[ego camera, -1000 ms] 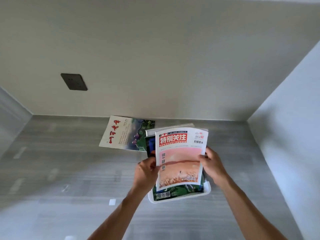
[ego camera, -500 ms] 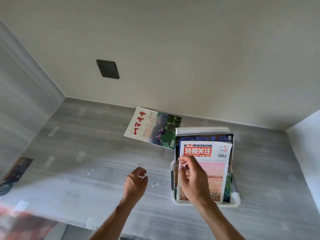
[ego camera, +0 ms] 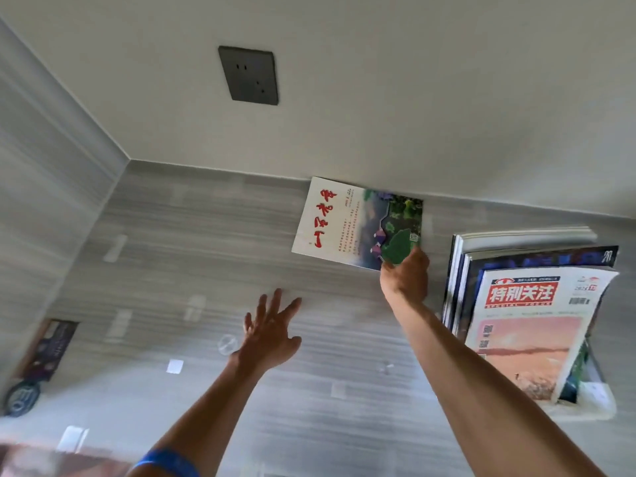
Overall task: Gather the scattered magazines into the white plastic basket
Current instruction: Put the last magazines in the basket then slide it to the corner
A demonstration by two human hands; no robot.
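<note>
While my right hand (ego camera: pixel 405 277) pinches the near right corner of the white-and-green magazine (ego camera: pixel 351 220), that magazine lies flat on the floor against the wall, its long axis running leftward, away from the white plastic basket (ego camera: pixel 597 402). My left hand (ego camera: pixel 272 333) hovers spread and empty, farther from the basket, so the right hand is nearer for the carry.
</note>
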